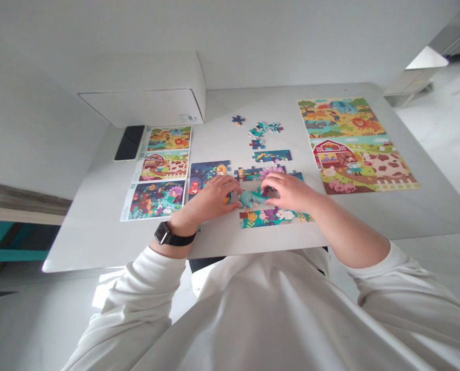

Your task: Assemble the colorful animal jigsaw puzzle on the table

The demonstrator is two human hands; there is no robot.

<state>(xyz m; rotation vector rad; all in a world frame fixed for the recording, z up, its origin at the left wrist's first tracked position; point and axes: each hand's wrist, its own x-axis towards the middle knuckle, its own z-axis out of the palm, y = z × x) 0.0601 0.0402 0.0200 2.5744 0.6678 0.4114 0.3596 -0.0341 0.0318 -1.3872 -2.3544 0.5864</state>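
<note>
Down my feed, the table [92,226] carries a box [145,109] by its back left corner and two pictures [364,164] toward its right edge. Near the front edge lies the partly joined puzzle [253,198], my left hand [216,197] and right hand [289,192] over it, fingers curled; whether either grip pinches anything, I can't tell.

A head-worn camera looks forward and down over the table [94,221].
</note>
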